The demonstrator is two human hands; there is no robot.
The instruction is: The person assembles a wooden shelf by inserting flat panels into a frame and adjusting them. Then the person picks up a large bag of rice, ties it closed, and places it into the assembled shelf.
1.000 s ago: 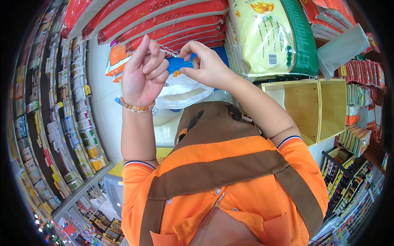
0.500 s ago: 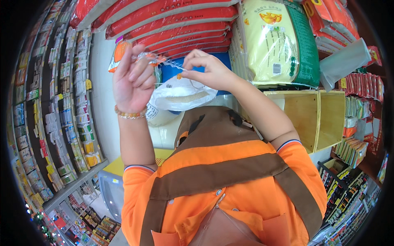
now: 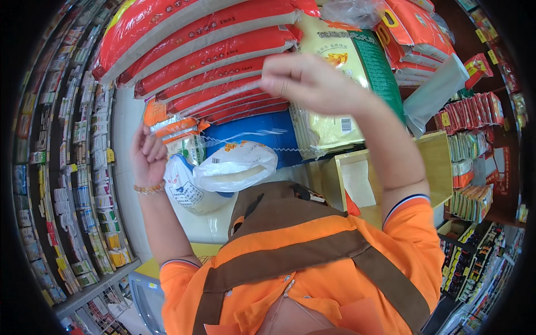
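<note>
My right hand (image 3: 304, 84) is raised in front of the stacked rice bags. It is smeared by motion, its fingers pinched together; whatever they hold cannot be made out. At the left, lower down, my left hand (image 3: 149, 156) has its fingers curled in, and their contents are hidden too. A loose, crinkled white thread (image 3: 245, 134) hangs in the air between the hands. Below it stands a white bag (image 3: 237, 167), its mouth open on pale grains. Beside that bag rests another white bag with blue print (image 3: 190, 192), nearest my left forearm.
Red rice bags (image 3: 206, 36) are piled at the back left, above a blue surface (image 3: 251, 125). A yellow and green bag (image 3: 340, 67) lies at the back right. A wooden bin (image 3: 416, 178) stands at the right. Packed shelves (image 3: 67, 162) line the left.
My hands have moved apart: the right went up and right, the left down and left. The thread that ran between my fingers now hangs loose. The view has shifted slightly.
</note>
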